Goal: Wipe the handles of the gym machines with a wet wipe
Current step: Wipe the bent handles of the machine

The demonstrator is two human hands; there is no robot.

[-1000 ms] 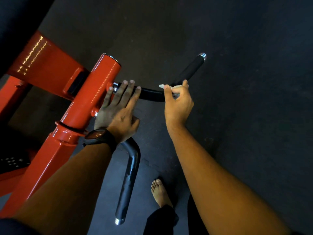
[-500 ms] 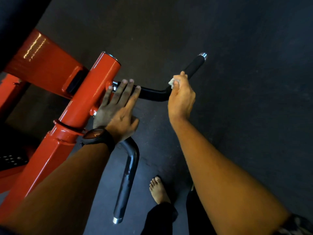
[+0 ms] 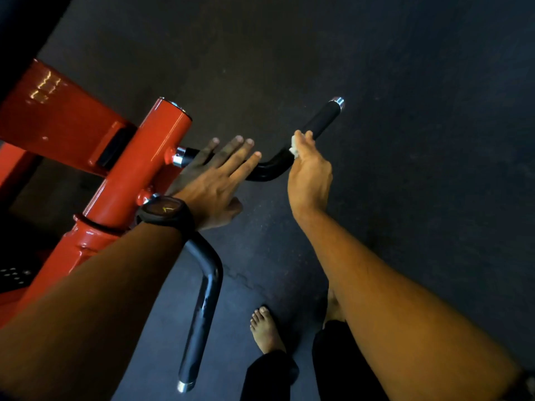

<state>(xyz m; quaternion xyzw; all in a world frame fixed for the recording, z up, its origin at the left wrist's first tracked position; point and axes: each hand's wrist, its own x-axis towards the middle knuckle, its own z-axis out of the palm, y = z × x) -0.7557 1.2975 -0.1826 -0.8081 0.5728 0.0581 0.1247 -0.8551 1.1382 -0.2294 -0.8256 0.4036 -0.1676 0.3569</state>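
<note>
A bent black handle [image 3: 321, 120] with a chrome end cap sticks out to the right of the red machine post [image 3: 139, 175]. My right hand [image 3: 309, 172] presses a white wet wipe [image 3: 294, 147] against the handle just past its bend. My left hand [image 3: 214, 180], with a black watch on the wrist, lies flat with its fingers spread over the handle's inner part near the post. A second black handle [image 3: 202, 308] runs down toward me below my left wrist.
The red machine frame [image 3: 58, 120] fills the left side. Dark rubber flooring [image 3: 419, 140] spreads to the right and beyond. My bare feet [image 3: 265, 328] and dark trouser legs show at the bottom middle.
My right hand slid the wipe along the handle from the inner bend outward toward the chrome end. My left hand stayed flat near the post, its fingers stretching further along the bar.
</note>
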